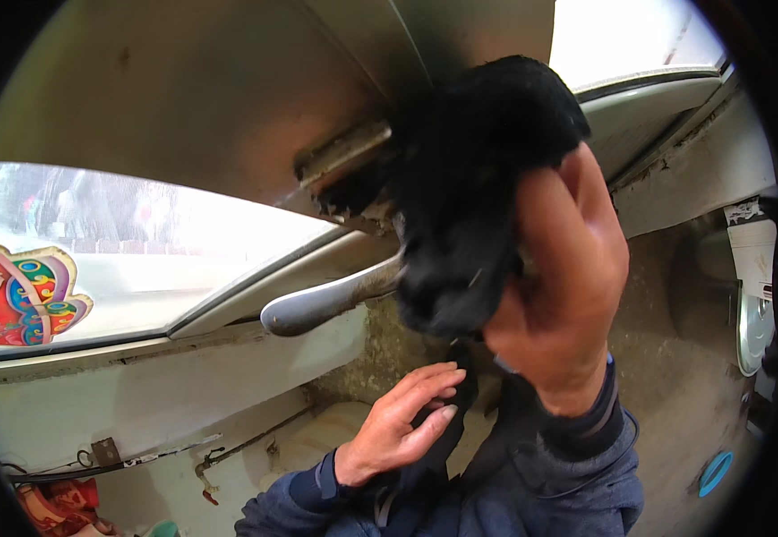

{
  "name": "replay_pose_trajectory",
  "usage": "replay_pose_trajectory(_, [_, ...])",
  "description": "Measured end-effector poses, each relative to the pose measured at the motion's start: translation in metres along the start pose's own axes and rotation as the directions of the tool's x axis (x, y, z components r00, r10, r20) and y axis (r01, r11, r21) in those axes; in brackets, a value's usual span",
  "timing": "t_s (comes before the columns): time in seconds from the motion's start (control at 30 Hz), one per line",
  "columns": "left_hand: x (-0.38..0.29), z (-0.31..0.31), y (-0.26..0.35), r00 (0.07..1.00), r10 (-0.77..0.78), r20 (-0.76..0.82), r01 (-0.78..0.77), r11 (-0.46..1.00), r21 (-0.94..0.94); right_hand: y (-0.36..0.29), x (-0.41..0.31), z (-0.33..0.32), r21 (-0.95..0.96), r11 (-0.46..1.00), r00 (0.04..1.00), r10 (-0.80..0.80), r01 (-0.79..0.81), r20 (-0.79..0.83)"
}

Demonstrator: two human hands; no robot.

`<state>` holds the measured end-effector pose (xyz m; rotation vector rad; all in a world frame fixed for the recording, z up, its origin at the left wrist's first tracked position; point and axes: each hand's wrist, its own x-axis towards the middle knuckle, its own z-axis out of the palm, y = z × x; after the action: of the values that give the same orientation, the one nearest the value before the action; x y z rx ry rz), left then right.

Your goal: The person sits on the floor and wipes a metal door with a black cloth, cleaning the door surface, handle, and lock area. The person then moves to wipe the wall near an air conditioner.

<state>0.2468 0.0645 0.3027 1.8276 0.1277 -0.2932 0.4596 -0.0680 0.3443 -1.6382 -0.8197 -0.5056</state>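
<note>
My right hand grips a bunched black cloth, fuzzy in texture and slightly blurred. It is held up against a large metal panel, which looks like part of a door. From behind the cloth a grey lever handle sticks out to the left. Just above that handle, a worn metal latch plate with dark, chipped edges shows at the panel's edge. The cloth hides the base of the handle. My left hand hovers below, empty, thumb apart from the slightly bent fingers.
A bright window at left carries a colourful sticker. Lower left are a pipe tap with a red handle and a red bundle. At right lie a blue ring and a round metal lid.
</note>
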Motion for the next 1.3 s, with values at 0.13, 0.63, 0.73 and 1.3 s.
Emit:
replay_pose_trajectory(0.13, [0.005,0.002,-0.003,0.999,0.040,-0.014,-0.039,0.998,0.040,0.011,-0.023,-0.008,-0.189,0.928,0.946,0.323,-0.320,-0.015])
replay_pose_trajectory(0.63, [0.002,0.004,-0.013,0.997,-0.055,-0.056,0.057,0.997,0.047,-0.002,-0.005,0.003,0.047,0.985,0.986,0.164,-0.164,0.010])
replay_pose_trajectory(0.73, [0.005,0.010,-0.014,0.998,-0.057,-0.038,0.060,0.996,0.065,0.005,-0.024,0.000,-0.141,0.940,0.949,0.316,-0.309,0.024])
replay_pose_trajectory(1.3, [0.006,-0.029,-0.017,0.985,0.110,-0.133,-0.091,0.986,0.140,-0.032,-0.155,0.024,0.313,0.639,0.698,0.533,-0.702,0.478])
